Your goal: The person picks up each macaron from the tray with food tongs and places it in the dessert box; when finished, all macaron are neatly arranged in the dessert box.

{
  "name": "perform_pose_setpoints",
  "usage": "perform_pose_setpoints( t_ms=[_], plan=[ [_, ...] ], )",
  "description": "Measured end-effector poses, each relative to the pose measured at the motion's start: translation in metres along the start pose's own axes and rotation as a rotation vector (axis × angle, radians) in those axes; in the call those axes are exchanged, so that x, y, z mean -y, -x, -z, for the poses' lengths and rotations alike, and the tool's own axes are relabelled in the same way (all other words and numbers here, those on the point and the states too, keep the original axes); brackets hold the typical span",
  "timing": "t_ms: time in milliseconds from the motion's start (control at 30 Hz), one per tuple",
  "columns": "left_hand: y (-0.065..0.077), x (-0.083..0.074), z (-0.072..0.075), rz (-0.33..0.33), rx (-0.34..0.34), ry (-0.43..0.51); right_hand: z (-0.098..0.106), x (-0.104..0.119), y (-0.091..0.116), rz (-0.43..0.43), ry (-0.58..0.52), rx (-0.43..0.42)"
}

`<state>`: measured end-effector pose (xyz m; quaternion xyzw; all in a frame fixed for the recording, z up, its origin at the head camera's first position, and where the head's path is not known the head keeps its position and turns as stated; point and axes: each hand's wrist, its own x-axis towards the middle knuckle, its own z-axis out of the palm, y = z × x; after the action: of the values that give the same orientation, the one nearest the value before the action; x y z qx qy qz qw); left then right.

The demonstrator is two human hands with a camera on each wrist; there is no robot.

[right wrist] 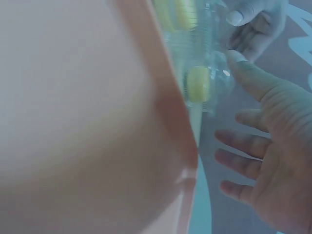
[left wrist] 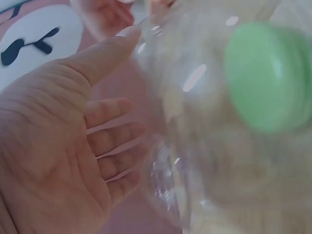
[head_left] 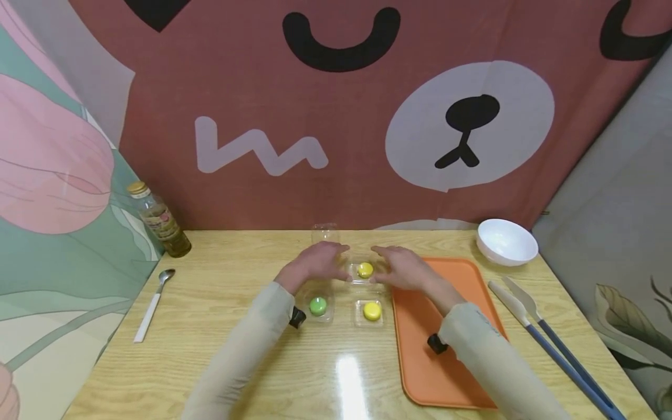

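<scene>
Both hands reach to the far side of a group of clear plastic boxes. My left hand (head_left: 320, 261) is at the left of the rear box (head_left: 353, 277), which holds a yellow macaron (head_left: 365, 270); its thumb extends toward that box. My right hand (head_left: 406, 267) faces it from the right, thumb tip right at the box's edge. In the right wrist view the fingers (right wrist: 239, 163) are spread and loosely extended. Closer to me, a green macaron (head_left: 318, 306) sits in a clear box at left, and another yellow macaron (head_left: 372, 311) in one beside it.
An orange tray (head_left: 425, 373) lies under the right forearm. To its right are a white bowl (head_left: 507, 242) and two blue-handled utensils (head_left: 564, 350). A corked bottle (head_left: 164, 224) and a spoon (head_left: 153, 309) are at left. Clear plastic (head_left: 325, 233) stands near the back edge.
</scene>
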<state>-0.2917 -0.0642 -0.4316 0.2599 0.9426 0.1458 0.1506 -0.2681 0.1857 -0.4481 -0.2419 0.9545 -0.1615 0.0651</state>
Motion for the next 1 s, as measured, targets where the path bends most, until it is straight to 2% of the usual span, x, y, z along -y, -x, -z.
perform_pose_setpoints(
  t_ms=[200,333,467,633,733,833,1000],
  plan=[
    [0.011,0.024,0.017,0.037,-0.132,0.197,0.009,-0.004,0.019,-0.02,-0.167,-0.088],
    [0.015,0.042,0.024,0.149,-0.236,0.29,0.011,-0.009,0.029,-0.055,-0.264,-0.101],
    [0.014,0.058,0.023,0.261,-0.298,0.359,0.011,-0.012,0.035,-0.086,-0.389,-0.034],
    [0.01,0.073,0.018,0.342,-0.312,0.476,0.007,-0.013,0.04,-0.163,-0.642,0.044],
    [0.008,0.08,0.014,0.395,-0.306,0.605,0.003,-0.01,0.041,-0.231,-0.753,0.077],
    [0.004,0.084,0.011,0.442,-0.307,0.698,-0.001,-0.006,0.042,-0.261,-0.786,0.106],
    [-0.003,0.084,0.009,0.525,-0.293,0.792,-0.005,0.0,0.045,-0.292,-0.798,0.134]
  ],
)
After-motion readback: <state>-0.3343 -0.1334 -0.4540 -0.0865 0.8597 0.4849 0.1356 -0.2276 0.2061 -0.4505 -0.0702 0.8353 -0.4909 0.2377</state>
